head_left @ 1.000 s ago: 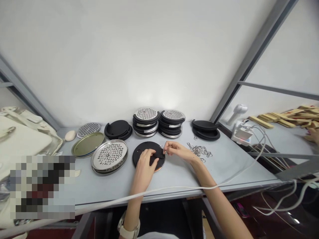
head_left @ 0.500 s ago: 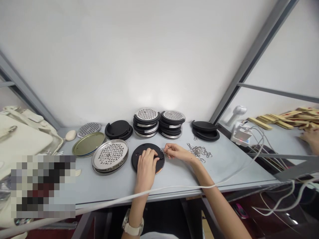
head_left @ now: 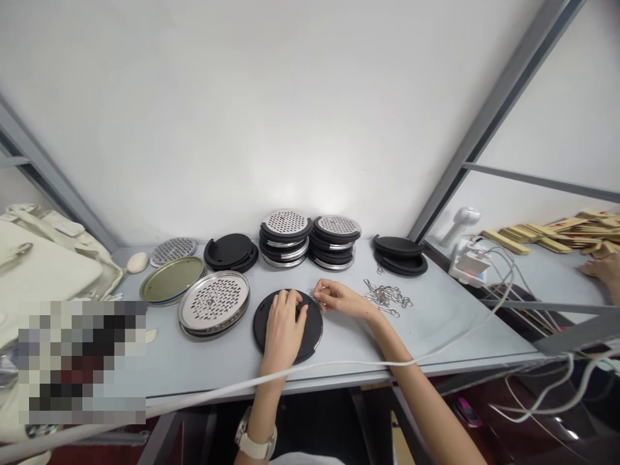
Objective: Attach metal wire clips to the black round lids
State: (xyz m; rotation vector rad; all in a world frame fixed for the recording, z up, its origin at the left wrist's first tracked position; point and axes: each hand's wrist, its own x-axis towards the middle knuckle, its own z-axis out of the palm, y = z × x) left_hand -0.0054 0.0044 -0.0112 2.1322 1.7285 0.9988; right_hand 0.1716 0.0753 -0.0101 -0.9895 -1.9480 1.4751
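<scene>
A black round disc [head_left: 310, 336] lies on the table in front of me, with a shiny sliver of metal along its right edge. My left hand [head_left: 285, 323] rests on top of it, fingers stretched toward the far rim and thumb apart, holding it. Beyond the disc's upper right edge, my right hand [head_left: 336, 298] pinches a small metal wire clip [head_left: 311, 294], mostly hidden by the fingers. A loose heap of similar wire clips [head_left: 387, 296] lies to the right of that hand.
Two stacks of black discs with perforated metal plates [head_left: 287, 223] stand behind. Black discs [head_left: 231, 250] and a perforated plate [head_left: 213, 300] lie left; more black discs [head_left: 398, 255] lie right. A white cable [head_left: 339, 365] crosses the front. A co-worker's hand [head_left: 603, 268] is far right.
The black disc has slid toward me and looks turned, its shiny edge now further up the right side. My right hand has shifted slightly left, still pinching the wire clip.
</scene>
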